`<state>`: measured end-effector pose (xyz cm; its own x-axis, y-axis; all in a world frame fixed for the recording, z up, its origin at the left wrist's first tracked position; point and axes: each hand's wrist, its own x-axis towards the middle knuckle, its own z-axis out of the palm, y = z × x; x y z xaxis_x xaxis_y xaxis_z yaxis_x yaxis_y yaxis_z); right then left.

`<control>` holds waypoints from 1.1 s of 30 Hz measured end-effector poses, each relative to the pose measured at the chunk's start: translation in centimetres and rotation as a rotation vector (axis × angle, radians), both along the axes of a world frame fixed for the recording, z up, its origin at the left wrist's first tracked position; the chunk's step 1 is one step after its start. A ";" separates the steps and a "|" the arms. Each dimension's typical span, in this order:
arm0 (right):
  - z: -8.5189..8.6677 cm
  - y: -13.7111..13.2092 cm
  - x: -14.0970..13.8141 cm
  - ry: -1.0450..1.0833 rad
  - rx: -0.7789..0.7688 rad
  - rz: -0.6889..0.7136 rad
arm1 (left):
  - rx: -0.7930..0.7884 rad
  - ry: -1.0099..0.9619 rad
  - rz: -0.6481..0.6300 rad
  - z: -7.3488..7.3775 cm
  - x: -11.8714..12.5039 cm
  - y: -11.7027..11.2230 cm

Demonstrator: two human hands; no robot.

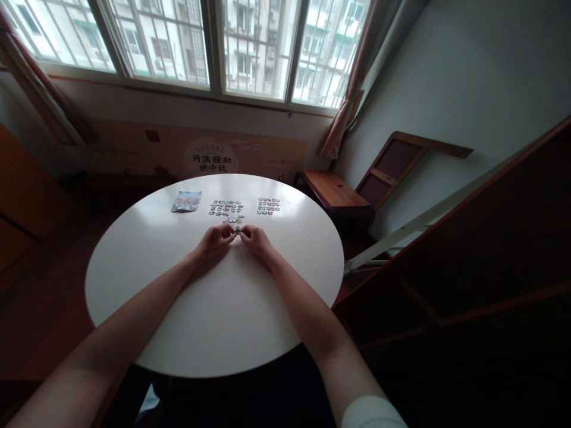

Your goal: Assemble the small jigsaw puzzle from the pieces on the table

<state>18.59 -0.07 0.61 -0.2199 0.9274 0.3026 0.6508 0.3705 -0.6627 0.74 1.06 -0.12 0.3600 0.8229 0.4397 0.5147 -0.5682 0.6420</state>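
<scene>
Both my hands rest on a round white table (214,321), fingertips meeting near its middle. My left hand (216,239) and my right hand (256,238) are closed in a pinch on small jigsaw pieces (237,233) held between them. A small cluster of joined pieces (234,222) lies just beyond my fingers. Farther back are two groups of loose puzzle pieces (226,207), with the second group (268,205) to its right. A small picture card (186,201) lies to their left.
A wooden folding chair (357,190) stands at the table's far right. A printed cardboard sheet (196,156) leans against the wall under a wide window (191,41). Dark wooden furniture (482,267) fills the right side. Dark wood floor lies to the left.
</scene>
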 end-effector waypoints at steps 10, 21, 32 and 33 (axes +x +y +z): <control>0.0 0.0 0.0 -0.001 -0.004 0.002 | -0.013 -0.018 -0.008 0.3 0.1 -0.2; -0.2 0.1 0.0 -0.006 0.009 0.000 | 0.001 -0.004 -0.003 0.0 0.0 0.0; -0.2 0.1 0.0 0.007 0.007 -0.001 | -0.003 -0.003 -0.003 0.0 0.0 -0.1; -0.1 0.0 0.0 0.006 0.007 -0.002 | -0.003 -0.003 -0.002 0.0 0.0 -0.1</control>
<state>18.59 -0.03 0.46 -0.2167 0.9255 0.3108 0.6477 0.3745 -0.6636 0.77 0.96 -0.08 0.3600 0.8235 0.4385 0.5121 -0.5673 0.6450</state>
